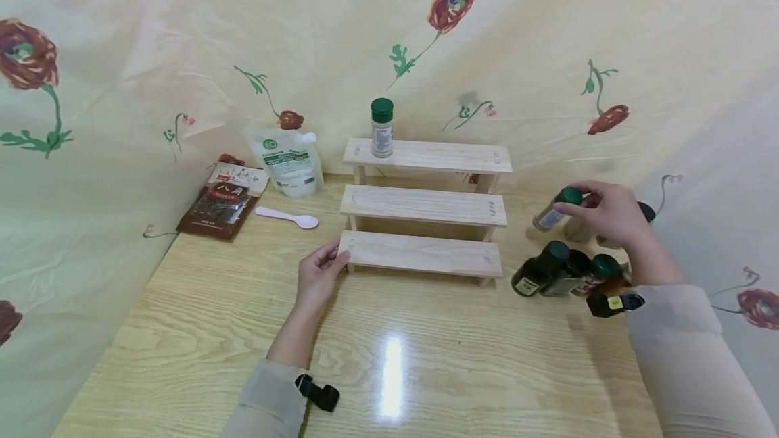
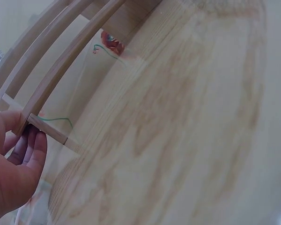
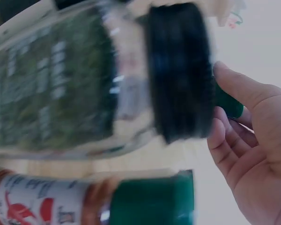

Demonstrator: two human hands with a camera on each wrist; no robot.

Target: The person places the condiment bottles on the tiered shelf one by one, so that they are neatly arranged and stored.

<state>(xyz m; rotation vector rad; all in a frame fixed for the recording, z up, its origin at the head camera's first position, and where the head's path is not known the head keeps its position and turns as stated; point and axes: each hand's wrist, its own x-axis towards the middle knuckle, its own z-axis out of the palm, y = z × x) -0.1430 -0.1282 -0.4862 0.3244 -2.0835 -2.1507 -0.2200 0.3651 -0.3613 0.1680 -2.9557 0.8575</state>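
Observation:
My right hand [image 1: 611,211] grips a spice jar [image 1: 550,217] by its green cap, tilted, at the right of the table. In the right wrist view the fingers curl at that green cap [image 3: 228,102], while a nearer jar of green herbs [image 3: 61,79] hides the rest. With my left hand [image 1: 319,274] I hold the left end of the lowest step of a three-step wooden rack [image 1: 420,253]; the left wrist view shows the thumb above and fingers under the board's end. Another green-capped jar [image 1: 382,128] stands at the left of the top step.
Several dark and green-capped jars [image 1: 550,259] stand close together below the right hand, with more behind it. Left of the rack lie a white spoon [image 1: 287,217] and a brown packet [image 1: 224,200]; a white spouted pouch [image 1: 289,162] leans on the floral cloth behind.

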